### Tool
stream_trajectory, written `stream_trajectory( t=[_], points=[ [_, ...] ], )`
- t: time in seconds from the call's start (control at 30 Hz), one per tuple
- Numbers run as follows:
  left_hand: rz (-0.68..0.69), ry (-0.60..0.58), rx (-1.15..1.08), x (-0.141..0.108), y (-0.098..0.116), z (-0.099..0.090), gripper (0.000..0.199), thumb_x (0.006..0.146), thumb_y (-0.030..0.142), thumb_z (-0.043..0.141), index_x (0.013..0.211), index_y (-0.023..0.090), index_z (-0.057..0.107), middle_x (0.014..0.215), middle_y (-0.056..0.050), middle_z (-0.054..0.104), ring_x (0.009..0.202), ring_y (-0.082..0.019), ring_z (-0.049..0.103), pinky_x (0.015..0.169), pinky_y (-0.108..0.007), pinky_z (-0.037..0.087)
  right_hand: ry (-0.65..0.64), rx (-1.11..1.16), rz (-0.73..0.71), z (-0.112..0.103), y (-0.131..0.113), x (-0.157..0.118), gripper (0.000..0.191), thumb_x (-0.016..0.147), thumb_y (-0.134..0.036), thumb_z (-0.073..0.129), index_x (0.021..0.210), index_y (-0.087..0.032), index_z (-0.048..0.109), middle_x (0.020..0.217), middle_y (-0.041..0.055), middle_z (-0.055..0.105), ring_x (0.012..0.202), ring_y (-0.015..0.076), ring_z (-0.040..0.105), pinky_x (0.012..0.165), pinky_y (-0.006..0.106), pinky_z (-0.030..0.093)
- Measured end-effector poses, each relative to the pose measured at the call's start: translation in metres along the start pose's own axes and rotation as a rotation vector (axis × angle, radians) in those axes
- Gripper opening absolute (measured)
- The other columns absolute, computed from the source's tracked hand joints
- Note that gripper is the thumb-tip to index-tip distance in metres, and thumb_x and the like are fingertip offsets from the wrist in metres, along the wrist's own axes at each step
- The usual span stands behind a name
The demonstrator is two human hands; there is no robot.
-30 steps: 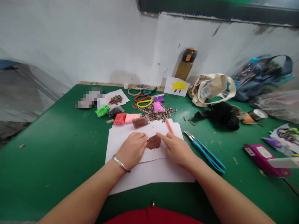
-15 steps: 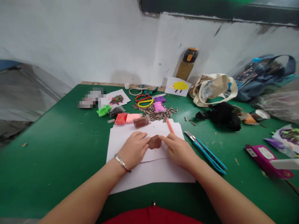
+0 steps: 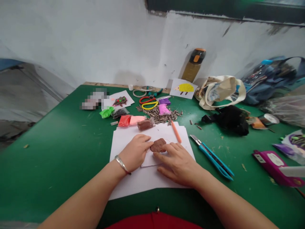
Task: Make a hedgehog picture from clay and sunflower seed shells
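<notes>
Brown clay (image 3: 158,145), pressed into a flat, uneven patch, lies on the upper of the white paper sheets (image 3: 130,187) in front of you, between your two hands. A faint curved line shows on the paper just off the clay's two o'clock edge.

Your left hand (image 3: 135,154) comes in from eight o'clock, its tips touching the clay's nine o'clock edge; whether thumb and fingers pinch it, you cannot be told from this view. Your right hand (image 3: 177,162) comes in from four o'clock with its fingers apart, the forefinger at the clay's right edge and the others spread low over the paper; nothing is clasped in it.

Between one and two o'clock, beside your right hand, an orange pen (image 3: 176,132) lies on the paper. Past the sheets, between three and four, you have a blue utility knife (image 3: 213,157), its blade pointing toward ten.

At eleven, a packet of brown clay (image 3: 145,124) sits at the paper's far edge, with pale pink (image 3: 137,120) and red packets (image 3: 124,121) next to it toward ten. Striped seeds (image 3: 158,118) are heaped at twelve, a bright pink packet (image 3: 164,109) on them. Farther out at one stand a yellow hedgehog picture (image 3: 183,88) and a bottle (image 3: 193,66) against the wall.
</notes>
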State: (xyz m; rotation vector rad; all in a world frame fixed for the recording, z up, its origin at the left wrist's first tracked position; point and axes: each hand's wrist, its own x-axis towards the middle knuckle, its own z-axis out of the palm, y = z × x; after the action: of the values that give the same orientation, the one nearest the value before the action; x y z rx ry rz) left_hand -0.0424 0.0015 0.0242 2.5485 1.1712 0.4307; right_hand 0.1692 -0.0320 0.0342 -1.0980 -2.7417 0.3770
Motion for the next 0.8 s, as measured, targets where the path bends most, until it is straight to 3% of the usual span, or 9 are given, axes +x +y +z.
stream_trajectory(
  t=[0.27, 0.47, 0.63, 0.8],
  points=[
    [0.019, 0.012, 0.028, 0.0, 0.0, 0.002, 0.029, 0.084, 0.006, 0.045, 0.101, 0.016, 0.066, 0.106, -0.01, 0.062, 0.104, -0.022, 0.053, 0.096, -0.039, 0.043, -0.038, -0.083, 0.038, 0.003, 0.006, 0.0, 0.035, 0.089, -0.042, 0.05, 0.121, -0.029, 0.056, 0.117, 0.0074, 0.054, 0.093, 0.0242, 0.046, 0.081, 0.039, 0.035],
    [0.026, 0.016, 0.037, 0.0, 0.002, 0.002, 0.034, 0.081, 0.003, 0.044, 0.104, 0.017, 0.065, 0.107, -0.01, 0.062, 0.104, -0.022, 0.053, 0.095, -0.041, 0.044, -0.022, -0.02, 0.029, 0.0, 0.009, 0.001, 0.037, 0.089, -0.04, 0.051, 0.124, -0.029, 0.055, 0.115, 0.0082, 0.055, 0.093, 0.023, 0.047, 0.083, 0.039, 0.036],
    [0.036, 0.016, 0.034, 0.0, 0.004, 0.001, 0.032, 0.082, 0.004, 0.043, 0.102, 0.016, 0.065, 0.106, -0.01, 0.062, 0.104, -0.023, 0.053, 0.094, -0.041, 0.044, -0.006, 0.033, 0.018, 0.0, 0.011, -0.002, 0.05, 0.089, -0.041, 0.052, 0.137, -0.028, 0.044, 0.118, 0.01, 0.054, 0.098, 0.0241, 0.047, 0.085, 0.04, 0.037],
    [0.034, 0.016, 0.033, 0.0, 0.003, 0.002, 0.032, 0.082, 0.003, 0.043, 0.102, 0.016, 0.064, 0.105, -0.01, 0.062, 0.103, -0.022, 0.053, 0.095, -0.04, 0.044, -0.018, -0.043, 0.038, 0.003, 0.008, 0.001, 0.041, 0.088, -0.042, 0.051, 0.127, -0.028, 0.053, 0.115, 0.0095, 0.055, 0.094, 0.0242, 0.048, 0.082, 0.04, 0.038]
  ],
)
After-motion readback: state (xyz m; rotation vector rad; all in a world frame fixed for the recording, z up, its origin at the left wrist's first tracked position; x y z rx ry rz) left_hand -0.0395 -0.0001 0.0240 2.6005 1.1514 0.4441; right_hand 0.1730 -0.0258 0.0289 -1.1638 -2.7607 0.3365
